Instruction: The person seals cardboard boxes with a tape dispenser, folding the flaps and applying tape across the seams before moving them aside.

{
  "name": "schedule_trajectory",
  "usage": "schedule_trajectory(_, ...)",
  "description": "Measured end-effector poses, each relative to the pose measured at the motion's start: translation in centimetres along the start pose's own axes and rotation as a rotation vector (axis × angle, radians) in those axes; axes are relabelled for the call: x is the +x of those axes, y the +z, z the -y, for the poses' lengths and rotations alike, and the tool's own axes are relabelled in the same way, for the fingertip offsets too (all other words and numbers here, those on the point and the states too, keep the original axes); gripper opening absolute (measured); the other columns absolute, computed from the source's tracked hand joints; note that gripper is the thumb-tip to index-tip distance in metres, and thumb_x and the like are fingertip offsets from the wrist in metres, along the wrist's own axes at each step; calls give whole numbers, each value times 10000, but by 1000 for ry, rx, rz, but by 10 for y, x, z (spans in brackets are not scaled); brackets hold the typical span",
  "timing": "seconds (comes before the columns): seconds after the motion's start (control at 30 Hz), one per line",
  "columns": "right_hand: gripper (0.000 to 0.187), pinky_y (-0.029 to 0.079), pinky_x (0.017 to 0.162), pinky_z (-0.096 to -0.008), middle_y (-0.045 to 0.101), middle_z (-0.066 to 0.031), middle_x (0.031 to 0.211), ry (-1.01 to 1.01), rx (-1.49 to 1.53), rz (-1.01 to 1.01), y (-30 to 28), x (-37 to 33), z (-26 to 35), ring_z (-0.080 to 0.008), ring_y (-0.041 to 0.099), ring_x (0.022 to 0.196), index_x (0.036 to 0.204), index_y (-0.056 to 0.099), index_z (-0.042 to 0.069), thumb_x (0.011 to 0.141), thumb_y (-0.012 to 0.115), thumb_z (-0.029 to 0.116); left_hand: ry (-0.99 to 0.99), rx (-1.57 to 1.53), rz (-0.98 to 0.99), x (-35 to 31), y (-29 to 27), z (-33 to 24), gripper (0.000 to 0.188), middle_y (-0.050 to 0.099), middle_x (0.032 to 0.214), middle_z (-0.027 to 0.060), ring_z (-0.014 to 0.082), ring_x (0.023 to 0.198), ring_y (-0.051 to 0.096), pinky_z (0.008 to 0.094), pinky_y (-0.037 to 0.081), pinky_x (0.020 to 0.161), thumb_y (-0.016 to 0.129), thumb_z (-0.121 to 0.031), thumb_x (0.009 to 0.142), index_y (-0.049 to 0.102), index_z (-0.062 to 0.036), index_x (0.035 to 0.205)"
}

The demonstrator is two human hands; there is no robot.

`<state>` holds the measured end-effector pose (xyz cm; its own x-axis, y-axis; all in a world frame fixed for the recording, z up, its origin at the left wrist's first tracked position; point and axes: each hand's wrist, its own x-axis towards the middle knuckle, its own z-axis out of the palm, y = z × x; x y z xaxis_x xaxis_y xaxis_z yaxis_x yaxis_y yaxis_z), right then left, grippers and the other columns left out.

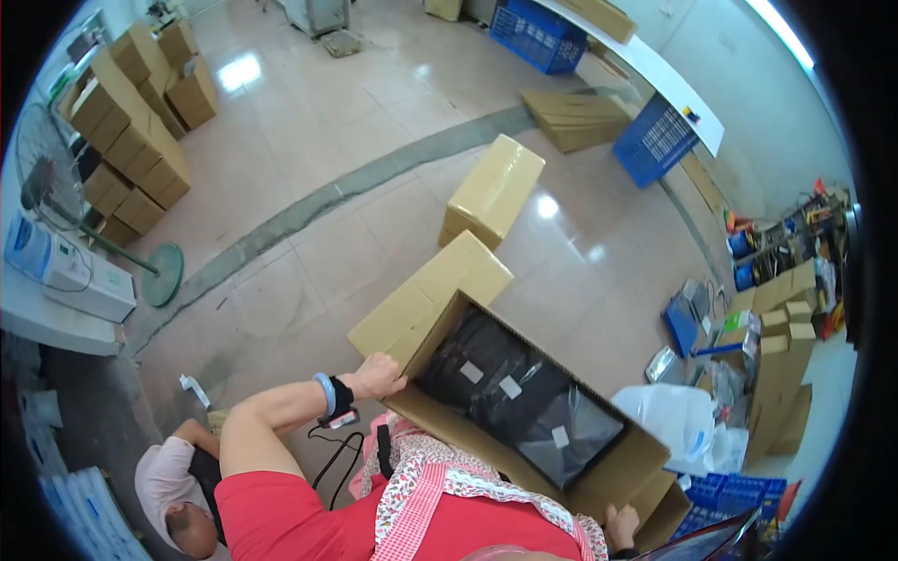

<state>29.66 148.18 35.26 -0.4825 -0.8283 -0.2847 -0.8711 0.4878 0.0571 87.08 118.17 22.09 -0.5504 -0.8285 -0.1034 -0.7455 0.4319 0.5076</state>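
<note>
In front of my body is a cardboard box with its top uncovered. Inside lie black goods wrapped in clear plastic, with small white labels on them. My left hand, its wrist wearing a bracelet and a dark band, is closed on the box's left edge. At the near right side, my right hand is closed on the cardboard, partly hidden by my clothing. Touching the far left of this box is a sealed carton. Another taped carton stands beyond it.
Another person is low down at the left. Stacked cartons, a green-based fan and a water dispenser stand left. Flattened cardboard and a blue crate are far right; a white plastic bag lies nearer.
</note>
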Motion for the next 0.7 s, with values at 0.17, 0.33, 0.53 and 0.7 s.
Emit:
schedule_trajectory(0.17, 664, 485, 735, -496, 634, -282, 807, 54, -126, 227, 74, 12, -40, -433, 622, 804, 788, 655, -70, 861, 459, 560, 25, 40, 5, 30, -3, -13, 407, 566, 566, 231, 393, 559, 590, 467, 494, 585, 556, -309, 785, 601, 14, 541)
schedule_trajectory(0.33, 651, 487, 733, -496, 643, -266, 800, 126, -81, 225, 98, -7, -52, -425, 627, 798, 813, 648, -56, 861, 458, 565, 106, 75, 132, 71, -19, -16, 408, 561, 562, 224, 389, 551, 585, 464, 487, 571, 548, -310, 786, 599, 16, 546)
schedule_trajectory(0.53, 687, 472, 737, -503, 641, -265, 804, 288, -22, 282, 138, -48, -90, -432, 618, 808, 794, 647, -50, 873, 418, 593, 219, 81, 83, 115, -32, -57, 374, 559, 559, 219, 388, 553, 585, 462, 486, 571, 545, -288, 768, 599, 14, 554)
schedule_trajectory(0.7, 667, 465, 670, -483, 624, -253, 706, 496, 193, 438, 109, -44, -104, -398, 627, 716, 773, 615, -82, 885, 441, 552, 393, 128, 123, 128, -49, -116, 336, 564, 559, 215, 374, 560, 594, 451, 487, 578, 553, -267, 736, 594, 5, 543)
